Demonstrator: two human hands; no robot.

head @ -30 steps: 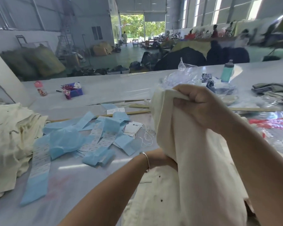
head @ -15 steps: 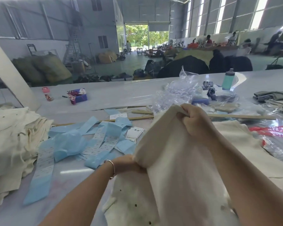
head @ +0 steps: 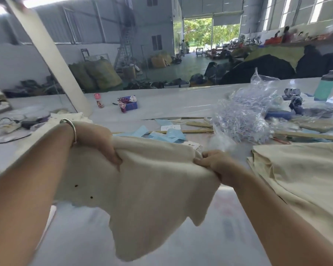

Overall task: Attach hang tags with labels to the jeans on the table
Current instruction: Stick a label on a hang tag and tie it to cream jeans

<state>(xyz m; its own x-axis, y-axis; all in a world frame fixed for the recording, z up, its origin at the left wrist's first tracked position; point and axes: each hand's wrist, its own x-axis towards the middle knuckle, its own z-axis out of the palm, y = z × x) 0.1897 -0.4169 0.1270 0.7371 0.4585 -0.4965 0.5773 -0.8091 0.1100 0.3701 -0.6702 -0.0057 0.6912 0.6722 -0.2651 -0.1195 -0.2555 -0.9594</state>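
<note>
There is one view only, from a camera on the person's head, wide-angled, so the straight white post (head: 46, 54) at the upper left leans and the table (head: 161, 108) edge bows. It looks forward and somewhat down across the table, toward the open hall doorway (head: 210, 35) at the upper centre of the frame. It sits close to the work: both forearms rise from the bottom corners, and the left hand (head: 98, 143) and right hand (head: 217, 166) fill the middle, gripping cream jeans (head: 152, 189). The far hall looks small and distant.

No legible text on any tag.
</note>
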